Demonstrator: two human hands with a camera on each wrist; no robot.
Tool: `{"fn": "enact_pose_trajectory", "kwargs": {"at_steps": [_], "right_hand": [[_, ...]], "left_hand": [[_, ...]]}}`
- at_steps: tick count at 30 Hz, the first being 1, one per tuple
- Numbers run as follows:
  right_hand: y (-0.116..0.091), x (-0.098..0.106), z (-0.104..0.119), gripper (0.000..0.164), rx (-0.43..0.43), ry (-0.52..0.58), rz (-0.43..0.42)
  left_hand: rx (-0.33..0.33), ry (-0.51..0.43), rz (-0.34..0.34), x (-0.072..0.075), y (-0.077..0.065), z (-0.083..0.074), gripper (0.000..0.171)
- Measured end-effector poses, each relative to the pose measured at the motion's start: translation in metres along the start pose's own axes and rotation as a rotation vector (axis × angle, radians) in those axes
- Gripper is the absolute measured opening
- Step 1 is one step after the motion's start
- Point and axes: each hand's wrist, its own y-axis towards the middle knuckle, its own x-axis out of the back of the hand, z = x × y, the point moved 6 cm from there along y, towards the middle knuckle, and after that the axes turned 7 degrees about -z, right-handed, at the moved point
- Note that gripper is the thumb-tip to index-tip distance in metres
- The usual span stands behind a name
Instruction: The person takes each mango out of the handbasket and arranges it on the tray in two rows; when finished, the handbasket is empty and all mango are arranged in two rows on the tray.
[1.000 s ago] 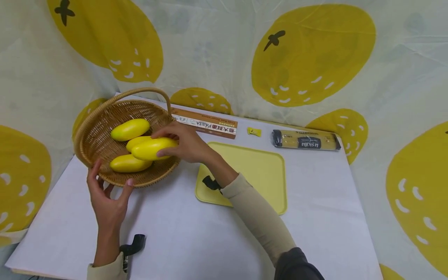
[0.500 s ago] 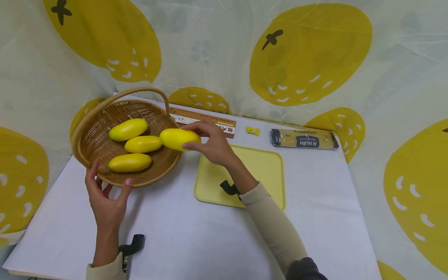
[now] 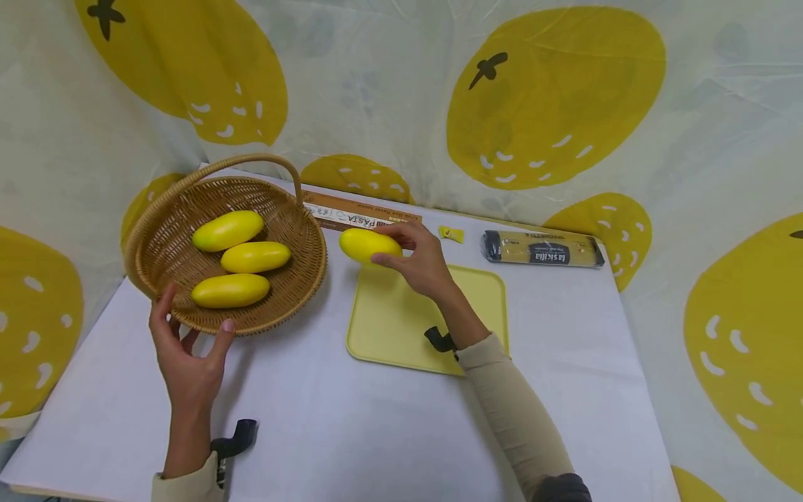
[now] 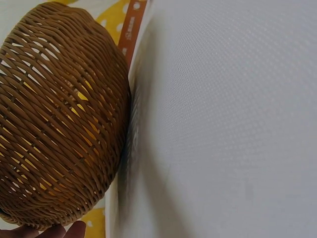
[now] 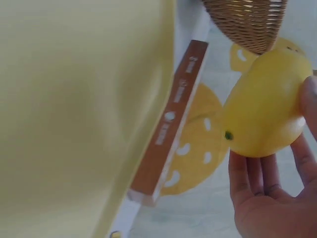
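Observation:
My right hand (image 3: 422, 259) pinches a yellow mango (image 3: 370, 246) between thumb and fingers, over the far left edge of a pale yellow tray (image 3: 401, 348). In the right wrist view the mango (image 5: 267, 104) shows a small green stem spot. A round wicker basket (image 3: 295, 293) with an arched handle stands at the left, tilted towards me. With thumb and fingers spread, my left hand (image 3: 191, 369) grips its near rim. Inside the basket lie three more mangoes (image 3: 256, 257). The left wrist view shows the basket's woven underside (image 4: 64, 114) and fingertips (image 4: 54, 231) at its edge.
Behind the tray lies a long brown and white pasta box (image 3: 339, 210), partly hidden by the basket and right hand. A small yellow packet (image 3: 451, 233) and a spaghetti pack (image 3: 542, 249) lie along the back edge. A fruit-patterned curtain (image 3: 376, 84) rises behind the white table (image 3: 314, 432).
My right hand has lifted the mango out of the basket and carried it right, to the tray's far left edge. The left hand still holds the basket rim.

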Motion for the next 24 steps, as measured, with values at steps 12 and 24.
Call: {"fn": "enact_pose_trajectory", "kwargs": {"at_steps": [12,24], "right_hand": [[-0.008,0.009,-0.046,0.044,-0.174,-0.254,-0.011],[-0.014,0.007,-0.055,0.051,-0.068,-0.398,-0.047]], "left_hand": [[-0.008,-0.001,-0.003,0.000,0.001,0.002,0.094],[-0.015,0.014,-0.013,-0.001,0.000,0.000,0.093]]}}
